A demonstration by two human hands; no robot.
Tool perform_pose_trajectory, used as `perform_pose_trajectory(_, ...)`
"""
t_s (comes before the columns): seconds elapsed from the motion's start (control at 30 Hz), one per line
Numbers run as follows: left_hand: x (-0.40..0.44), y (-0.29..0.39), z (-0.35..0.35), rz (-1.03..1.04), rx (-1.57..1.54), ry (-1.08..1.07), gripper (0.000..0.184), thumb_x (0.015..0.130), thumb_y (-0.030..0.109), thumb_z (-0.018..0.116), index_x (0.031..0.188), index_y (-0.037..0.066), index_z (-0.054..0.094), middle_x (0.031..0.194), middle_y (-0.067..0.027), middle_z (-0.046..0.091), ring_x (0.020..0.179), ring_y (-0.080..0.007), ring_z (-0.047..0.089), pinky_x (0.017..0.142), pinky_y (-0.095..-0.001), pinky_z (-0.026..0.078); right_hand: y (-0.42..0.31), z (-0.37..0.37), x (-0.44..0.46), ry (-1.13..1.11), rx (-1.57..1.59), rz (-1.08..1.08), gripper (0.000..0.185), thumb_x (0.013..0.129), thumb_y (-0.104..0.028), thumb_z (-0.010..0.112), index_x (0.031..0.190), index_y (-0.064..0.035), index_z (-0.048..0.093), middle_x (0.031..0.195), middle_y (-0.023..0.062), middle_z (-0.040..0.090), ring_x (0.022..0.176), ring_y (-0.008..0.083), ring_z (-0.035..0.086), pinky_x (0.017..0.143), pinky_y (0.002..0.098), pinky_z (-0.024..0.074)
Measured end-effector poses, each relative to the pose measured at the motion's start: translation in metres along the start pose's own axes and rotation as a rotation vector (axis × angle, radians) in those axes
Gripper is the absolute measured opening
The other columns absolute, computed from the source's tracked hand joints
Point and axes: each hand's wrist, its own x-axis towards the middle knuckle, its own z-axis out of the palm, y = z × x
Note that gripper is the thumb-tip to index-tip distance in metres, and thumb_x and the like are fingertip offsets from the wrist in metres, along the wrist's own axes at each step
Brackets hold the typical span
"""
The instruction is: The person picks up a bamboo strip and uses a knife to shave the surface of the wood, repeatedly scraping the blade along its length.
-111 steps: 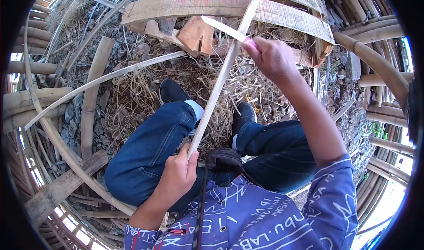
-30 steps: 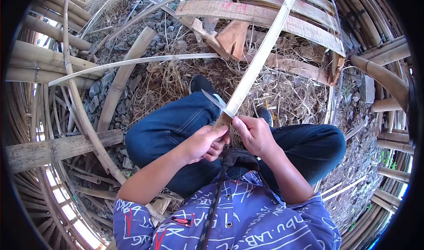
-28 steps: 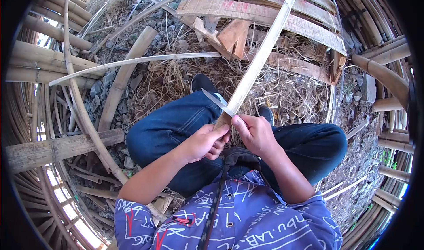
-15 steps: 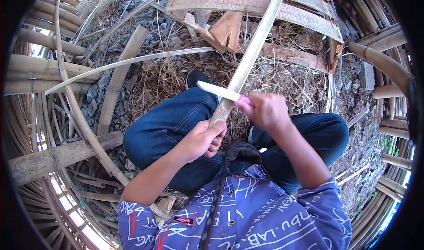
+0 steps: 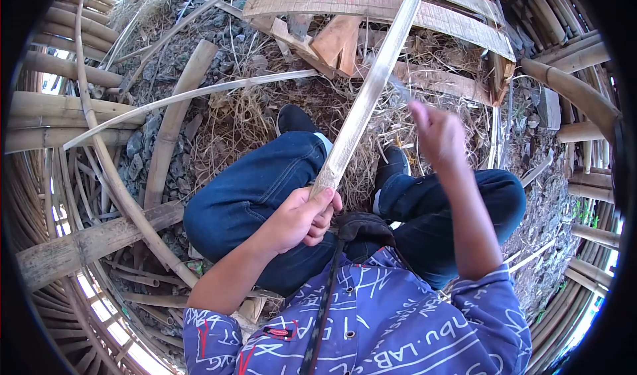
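My left hand [image 5: 306,219] is closed round the lower end of a long pale bamboo strip [image 5: 370,90], which slants up and to the right, past the wooden crate. To the right of the strip, my right hand [image 5: 441,136] is closed on the handle of a knife [image 5: 400,88]. The knife is smeared by motion, and its blade points up and left towards the strip. Whether the blade touches the strip cannot be made out.
A slatted wooden crate [image 5: 458,27] lies at the top, with a notched wood block [image 5: 336,43] beside it. A thin curved strip [image 5: 192,95] crosses a bamboo pole [image 5: 176,120] on the left. Shavings [image 5: 232,120] litter the ground between bamboo walls.
My right hand has moved with the knife up and to the right from the lower part of the strip. My left hand still holds the strip's lower end.
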Motion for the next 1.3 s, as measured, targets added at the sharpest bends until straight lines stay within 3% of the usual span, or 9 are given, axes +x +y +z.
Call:
perform_pose_trajectory(0.13, 0.001, 0.002, 0.001, -0.007, -0.05, -0.001, 0.033, 0.101, 0.036, 0.038, 0.091, 0.007, 0.05, 0.057, 0.0059, 0.027, 0.043, -0.0032, 0.021, 0.038, -0.0197, 0.019, -0.039, 0.027, -0.062, -0.159, 0.214, -0.354, 0.043, 0.086, -0.041, 0.062, 0.062, -0.0055, 0.058, 0.052, 0.0163, 0.053, 0.049, 0.0345, 0.058, 0.047, 0.0414, 0.0448)
perform_pose_trajectory(0.2, 0.001, 0.001, -0.002, -0.022, -0.057, -0.014, 0.035, 0.101, 0.037, 0.037, 0.091, 0.006, 0.05, 0.057, 0.006, 0.028, 0.042, -0.0031, 0.021, 0.038, -0.0196, 0.019, -0.044, 0.044, -0.072, -0.209, 0.278, -0.359, 0.043, 0.085, -0.041, 0.062, 0.061, -0.0058, 0.056, 0.053, 0.016, 0.055, 0.048, 0.0338, 0.058, 0.047, 0.0412, 0.0458)
perform_pose_trajectory(0.37, 0.005, -0.004, -0.004, 0.008, -0.001, 0.039, 0.033, 0.1, 0.035, 0.042, 0.087, 0.006, 0.05, 0.059, 0.0068, 0.031, 0.045, -0.0027, 0.024, 0.04, -0.0198, 0.021, -0.026, 0.057, -0.054, -0.049, 0.08, -0.593, 0.048, 0.081, -0.05, 0.063, 0.059, -0.01, 0.049, 0.05, 0.0088, 0.053, 0.044, 0.0277, 0.057, 0.04, 0.0376, 0.0422)
perform_pose_trajectory(0.73, 0.006, -0.001, -0.005, 0.039, -0.025, 0.027, 0.029, 0.1, 0.033, 0.042, 0.083, 0.009, 0.045, 0.059, 0.008, 0.026, 0.046, -0.0026, 0.02, 0.04, -0.0206, 0.019, -0.019, 0.07, -0.031, 0.057, 0.063, -0.733, 0.048, 0.079, -0.052, 0.063, 0.061, -0.0104, 0.049, 0.051, 0.0053, 0.05, 0.045, 0.0242, 0.056, 0.041, 0.0359, 0.042)
perform_pose_trajectory(1.0, 0.001, 0.005, -0.003, 0.038, -0.025, 0.064, 0.029, 0.1, 0.033, 0.041, 0.083, 0.009, 0.044, 0.057, 0.007, 0.024, 0.043, -0.0028, 0.021, 0.037, -0.0199, 0.017, -0.011, 0.066, -0.02, 0.033, 0.033, -0.717, 0.045, 0.081, -0.049, 0.063, 0.062, -0.0099, 0.051, 0.052, 0.0061, 0.052, 0.047, 0.0253, 0.057, 0.042, 0.0354, 0.0433)
perform_pose_trajectory(1.1, -0.024, 0.001, -0.008, -0.071, -0.119, -0.073, 0.031, 0.099, 0.036, 0.042, 0.082, 0.01, 0.044, 0.057, 0.0068, 0.024, 0.042, -0.0029, 0.021, 0.037, -0.0192, 0.018, 0.04, 0.041, 0.012, 0.017, 0.213, 0.29, 0.05, 0.092, -0.049, 0.048, 0.08, -0.0044, 0.067, 0.059, 0.0136, 0.06, 0.053, 0.0315, 0.06, 0.053, 0.0405, 0.0469)
perform_pose_trajectory(1.13, -0.028, -0.004, -0.012, -0.055, -0.072, -0.064, 0.034, 0.099, 0.038, 0.043, 0.081, 0.009, 0.043, 0.056, 0.0065, 0.024, 0.042, -0.003, 0.021, 0.036, -0.0189, 0.018, 0.059, 0.032, 0.018, 0.102, 0.104, 0.137, 0.047, 0.092, -0.047, 0.049, 0.08, -0.0054, 0.068, 0.055, 0.014, 0.058, 0.052, 0.0317, 0.06, 0.053, 0.0399, 0.0462)
perform_pose_trajectory(1.2, -0.022, -0.009, -0.024, -0.074, -0.022, -0.018, 0.036, 0.098, 0.041, 0.041, 0.082, 0.009, 0.043, 0.056, 0.0061, 0.024, 0.041, -0.0032, 0.02, 0.036, -0.0192, 0.019, 0.018, 0.044, 0.001, 0.267, 0.181, 0.001, 0.046, 0.092, -0.044, 0.05, 0.076, -0.0042, 0.066, 0.054, 0.0146, 0.057, 0.052, 0.0322, 0.059, 0.052, 0.04, 0.0451)
perform_pose_trajectory(1.3, -0.02, 0.006, -0.011, -0.045, -0.089, -0.113, 0.037, 0.099, 0.042, 0.039, 0.085, 0.008, 0.043, 0.056, 0.0058, 0.025, 0.041, -0.0032, 0.021, 0.035, -0.0195, 0.02, -0.026, 0.046, -0.016, 0.046, 0.386, 0.019, 0.043, 0.093, -0.038, 0.052, 0.073, -0.001, 0.062, 0.054, 0.0183, 0.052, 0.049, 0.034, 0.055, 0.05, 0.0406, 0.0429)
